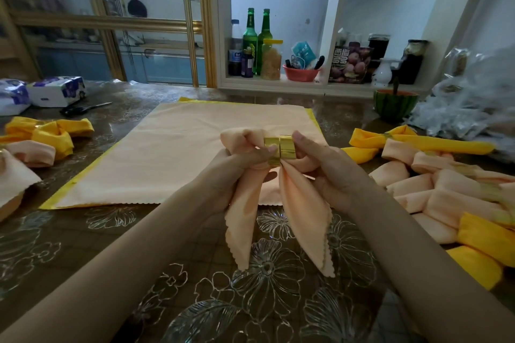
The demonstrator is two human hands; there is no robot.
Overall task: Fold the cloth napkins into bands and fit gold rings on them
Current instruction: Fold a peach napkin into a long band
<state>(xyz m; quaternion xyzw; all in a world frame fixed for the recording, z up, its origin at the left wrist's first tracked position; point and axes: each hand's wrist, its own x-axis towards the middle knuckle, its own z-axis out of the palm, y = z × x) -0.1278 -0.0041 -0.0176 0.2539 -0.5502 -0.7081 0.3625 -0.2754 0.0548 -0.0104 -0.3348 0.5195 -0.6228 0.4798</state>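
Left hand (239,160) grips peach napkin (242,220), thumb on gold ring (271,152); right hand (324,166) pinches second ring (287,147), seemingly touching first. Napkin tails hang over table (83,245), before flat peach cloth (181,153). Ringed napkins (446,192) piled right.

Forearms angled inward — left hand (245,167) and right hand (327,168) both pinch the napkin (303,217).

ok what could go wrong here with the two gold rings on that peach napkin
1. The two shiny gold metal rings sit side by side mid-napkin; the right hand only pinches them, so one could slide off.
2. The left hand grips one loop of the folded peach cloth napkin, but its scalloped tails hang loose and might pull back through.
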